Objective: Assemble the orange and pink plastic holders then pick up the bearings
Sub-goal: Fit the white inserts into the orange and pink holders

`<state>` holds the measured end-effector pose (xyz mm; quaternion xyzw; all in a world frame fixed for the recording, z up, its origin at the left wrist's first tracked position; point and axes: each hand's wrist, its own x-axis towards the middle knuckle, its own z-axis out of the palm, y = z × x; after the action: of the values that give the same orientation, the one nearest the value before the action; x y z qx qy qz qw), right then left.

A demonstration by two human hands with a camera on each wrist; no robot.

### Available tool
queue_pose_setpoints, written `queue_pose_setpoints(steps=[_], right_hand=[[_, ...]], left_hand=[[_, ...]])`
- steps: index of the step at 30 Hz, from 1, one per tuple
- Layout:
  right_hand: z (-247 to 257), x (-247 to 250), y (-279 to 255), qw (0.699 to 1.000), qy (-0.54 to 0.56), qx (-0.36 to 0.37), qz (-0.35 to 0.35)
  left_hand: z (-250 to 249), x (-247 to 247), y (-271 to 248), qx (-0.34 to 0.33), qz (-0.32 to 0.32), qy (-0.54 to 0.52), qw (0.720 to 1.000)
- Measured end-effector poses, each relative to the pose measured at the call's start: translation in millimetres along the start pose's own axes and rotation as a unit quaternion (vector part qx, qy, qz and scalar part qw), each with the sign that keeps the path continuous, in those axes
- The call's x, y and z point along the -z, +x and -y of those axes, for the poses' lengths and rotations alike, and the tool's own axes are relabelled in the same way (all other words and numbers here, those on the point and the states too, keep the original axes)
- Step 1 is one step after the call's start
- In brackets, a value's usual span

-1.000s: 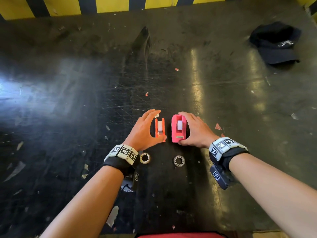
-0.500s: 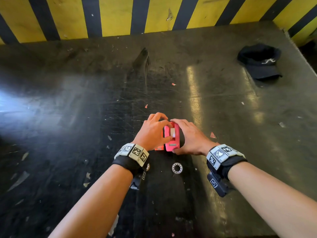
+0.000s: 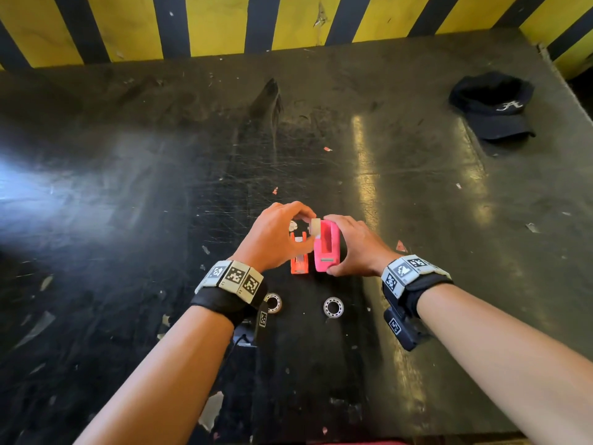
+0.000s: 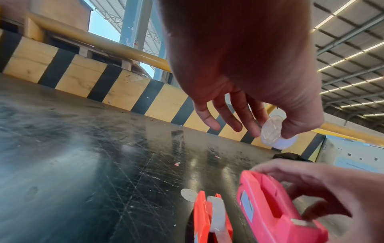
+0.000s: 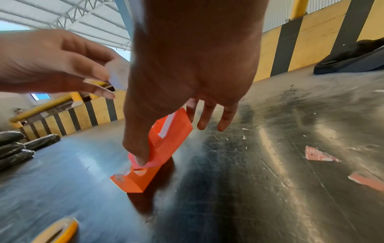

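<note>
My right hand (image 3: pixel 351 240) grips the pink holder (image 3: pixel 327 248) from the right, thumb at its near end, tilting it up off the black table (image 3: pixel 160 187). In the left wrist view the pink holder's (image 4: pixel 270 210) slot is empty. My left hand (image 3: pixel 279 239) pinches a small white roller (image 3: pixel 316 224) between thumb and fingers, just above the holder's far end; the left wrist view shows this white roller (image 4: pixel 272 131) clearly. The orange holder (image 3: pixel 299 260) lies on the table between my hands with its own white roller (image 4: pixel 217 212) inside. Two steel bearings (image 3: pixel 272 303) (image 3: pixel 333 306) lie nearer to me.
A dark cap (image 3: pixel 494 107) lies at the back right of the table. A yellow-and-black striped barrier (image 3: pixel 288 24) runs along the far edge. Small scraps of paper and red bits (image 3: pixel 401 245) are scattered over the scratched surface.
My hands came together at the pink holder. The white roller that sat in it is now out, pinched in my left hand, and my right hand has tilted the holder up.
</note>
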<state>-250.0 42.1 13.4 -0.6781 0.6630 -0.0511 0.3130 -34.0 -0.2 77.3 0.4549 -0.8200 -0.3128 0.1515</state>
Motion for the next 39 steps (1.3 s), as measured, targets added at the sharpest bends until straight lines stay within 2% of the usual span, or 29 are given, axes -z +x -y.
queue_pose_setpoints(steps=[6, 14, 15, 17, 19, 20, 23, 39], right_hand=[[-16.8, -17.8, 17.2, 0.998, -0.022, -0.036, 0.041], [-19.7, -22.7, 13.8, 0.997, 0.002, -0.059, 0.042], [-16.2, -18.9, 10.6, 0.998, 0.014, -0.059, 0.031], [-8.3, -9.6, 5.0, 0.997, 0.057, -0.035, -0.036], [0.3, 1.2, 2.7, 0.986, 0.121, 0.007, -0.115], [5.7, 6.6, 1.5, 0.979, 0.155, 0.019, -0.128], [20.3, 18.2, -4.7, 0.97, 0.224, 0.029, -0.092], [27.1, 16.8, -10.5, 0.972, 0.224, 0.025, -0.072]], left_hand=[[16.9, -2.0, -12.6, 0.036, 0.0, -0.006, 0.999], [21.4, -11.4, -14.6, 0.048, 0.003, -0.025, 0.999], [21.6, -11.4, -14.6, 0.05, 0.005, -0.026, 0.998], [22.4, -10.6, -15.0, 0.053, 0.007, -0.028, 0.998], [23.4, -9.3, -15.4, 0.058, 0.012, -0.033, 0.998], [23.6, -8.8, -15.6, 0.063, 0.014, -0.042, 0.997], [21.2, -8.3, -16.1, 0.074, 0.022, -0.072, 0.994], [4.5, -8.4, -18.3, 0.055, 0.012, -0.106, 0.993]])
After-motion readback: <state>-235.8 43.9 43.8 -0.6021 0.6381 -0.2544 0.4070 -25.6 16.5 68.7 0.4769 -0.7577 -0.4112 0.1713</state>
